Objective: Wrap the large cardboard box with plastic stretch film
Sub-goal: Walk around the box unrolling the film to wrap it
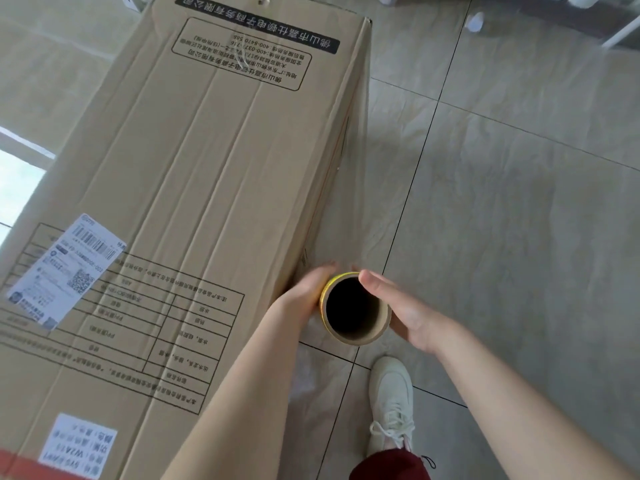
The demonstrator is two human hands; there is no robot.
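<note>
We look down steeply from head height, close over the cardboard box and the tiled floor.

White laced sneaker, maroon trousers.

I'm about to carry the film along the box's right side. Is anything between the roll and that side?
Nothing visible does. The cardboard-cored stretch film roll, held by the left hand and right hand, sits beside the right face of the large brown cardboard box. The white sneaker stands nearer the camera, off that path.

Cardboard box cut off left, bottom; shipping label print blurred.
</note>
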